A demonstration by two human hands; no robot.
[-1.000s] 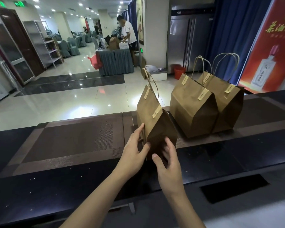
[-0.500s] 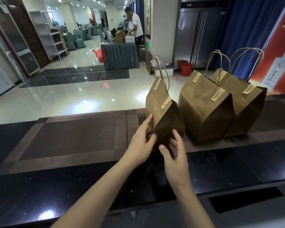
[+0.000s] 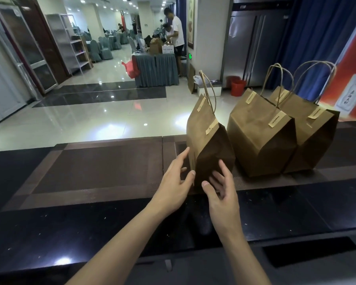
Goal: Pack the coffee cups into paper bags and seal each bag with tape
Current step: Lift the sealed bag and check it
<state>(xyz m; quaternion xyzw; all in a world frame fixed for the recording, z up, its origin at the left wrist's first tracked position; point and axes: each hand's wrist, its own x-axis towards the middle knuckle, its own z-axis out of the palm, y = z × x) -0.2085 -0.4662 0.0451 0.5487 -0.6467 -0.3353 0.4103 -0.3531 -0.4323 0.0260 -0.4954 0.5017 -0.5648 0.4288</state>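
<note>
A brown paper bag [image 3: 201,128] with twine handles stands on the dark counter, its top folded shut under two tan tape strips [image 3: 212,127]. My left hand [image 3: 173,182] grips its lower left corner, thumb on the near edge and fingers on the left face. On the bag's dark near face my right hand [image 3: 220,194] rests with its fingers spread. Two more taped bags, the middle bag [image 3: 255,136] and the right bag [image 3: 319,140], stand just to the right. No coffee cups show.
A brown woven placemat [image 3: 90,171] lies on the black counter [image 3: 70,233] to the left of the bags. Beyond the counter lies a glossy hall floor, with a person at a draped table [image 3: 156,70] far back and a red bucket [image 3: 237,87].
The view has tilted and shifted, so the bags sit further right in frame. My right hand's fingers have spread wider on the bag's face. The bag stays upright in the same spot.
</note>
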